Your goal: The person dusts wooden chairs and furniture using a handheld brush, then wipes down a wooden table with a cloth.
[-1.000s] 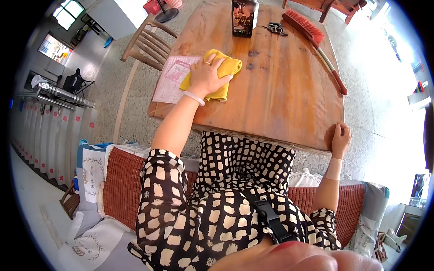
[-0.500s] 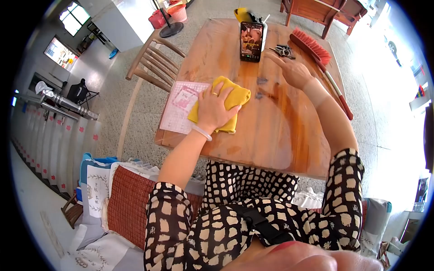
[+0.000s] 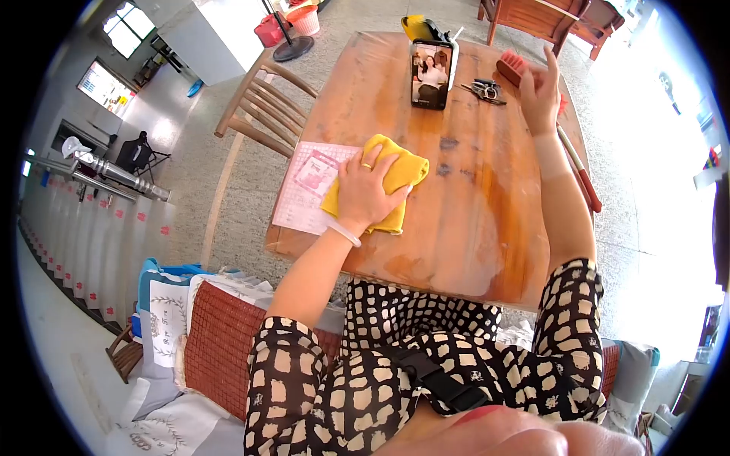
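A folded yellow cloth (image 3: 411,169) lies on the wooden table (image 3: 471,213), partly over a pink-and-white patterned sheet (image 3: 293,199). My left hand (image 3: 365,190) is on top of the cloth, its fingers curved over it and the thumb along the near right side. My right hand (image 3: 541,95) is raised above the table's right side, index finger stretched up and the others loosely bent, holding nothing. Behind it, a red-bristled brush (image 3: 576,163) with a long handle is partly hidden. A phone (image 3: 431,74) stands upright near the far end, its screen lit.
Keys (image 3: 484,91) lie right of the phone. Behind the phone is a yellow-and-black object (image 3: 420,27). A wooden chair (image 3: 262,106) stands at the table's left edge. Closer in, a red woven cushion (image 3: 220,342) rests on the seat at left.
My right hand has moved away from beside the phone, up and to the right, over the brush. The phone's screen shows a different picture. My left hand stays on the cloth.
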`<action>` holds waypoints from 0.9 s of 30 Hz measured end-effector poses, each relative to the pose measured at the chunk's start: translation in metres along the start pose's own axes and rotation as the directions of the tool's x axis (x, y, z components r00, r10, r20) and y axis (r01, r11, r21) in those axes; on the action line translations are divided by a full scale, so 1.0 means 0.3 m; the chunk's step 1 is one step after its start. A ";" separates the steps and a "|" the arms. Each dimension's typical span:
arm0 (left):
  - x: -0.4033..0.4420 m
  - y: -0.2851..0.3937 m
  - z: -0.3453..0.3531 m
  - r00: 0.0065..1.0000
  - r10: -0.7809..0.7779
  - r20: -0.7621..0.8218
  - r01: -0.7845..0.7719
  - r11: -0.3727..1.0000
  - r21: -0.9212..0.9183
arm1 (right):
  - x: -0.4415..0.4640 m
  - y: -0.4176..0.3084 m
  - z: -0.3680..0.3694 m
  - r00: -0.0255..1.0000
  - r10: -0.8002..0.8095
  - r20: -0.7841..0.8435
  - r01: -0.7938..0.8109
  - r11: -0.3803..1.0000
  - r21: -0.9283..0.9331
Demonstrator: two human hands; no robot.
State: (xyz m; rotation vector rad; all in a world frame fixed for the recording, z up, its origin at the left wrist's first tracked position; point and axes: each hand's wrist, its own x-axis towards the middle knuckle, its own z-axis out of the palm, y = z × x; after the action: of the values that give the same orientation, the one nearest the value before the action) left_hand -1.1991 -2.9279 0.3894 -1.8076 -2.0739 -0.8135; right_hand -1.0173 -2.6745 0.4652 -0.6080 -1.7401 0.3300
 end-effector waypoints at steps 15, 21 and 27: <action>0.063 0.050 0.075 0.977 -0.195 0.087 0.172 0.960 0.222 | -0.460 0.039 -0.511 0.888 0.456 -0.059 -0.459 0.886 -0.055; 0.161 0.173 0.181 0.922 -0.343 0.182 0.296 0.924 0.240 | -0.425 0.044 -0.479 0.914 0.398 -0.076 -0.400 0.916 -0.017; 0.126 0.402 0.225 0.972 0.001 0.234 -0.028 0.993 0.113 | -0.430 0.045 -0.489 0.912 0.408 -0.044 -0.411 0.908 -0.088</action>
State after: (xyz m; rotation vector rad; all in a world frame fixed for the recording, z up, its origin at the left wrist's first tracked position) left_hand -1.0783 -2.8509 0.3838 -1.9318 -2.1948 -0.4847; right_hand -0.8525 -2.7498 0.3910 -1.0486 -1.6016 0.5310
